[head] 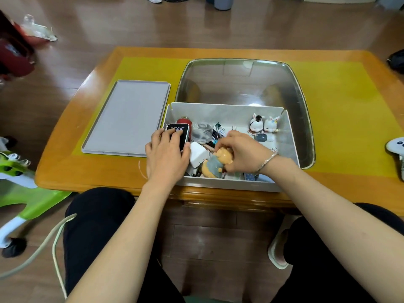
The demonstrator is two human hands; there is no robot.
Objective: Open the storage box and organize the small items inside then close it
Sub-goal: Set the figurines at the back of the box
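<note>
An open grey storage box point(227, 185) stands at the table's front edge, and its flat grey lid point(129, 117) lies on the table to its left. My left hand point(166, 154) rests on a black Wi-Fi device point(177, 129) at the box's left wall, fingers laid over its screen. My right hand point(244, 152) grips a yellow bear toy point(215, 166) near the box's front. Between them lies a white charger plug point(197, 155). A red item point(184, 121), a clear round tub point(202, 132), binder clips point(219, 130) and two rabbit figurines point(263, 124) sit toward the back.
A large clear plastic bin point(240, 82) sits behind and around the box on the yellow mat point(349, 110). A white controller point(396, 146) lies at the right table edge. A green toy point(19, 182) stands on the floor at left.
</note>
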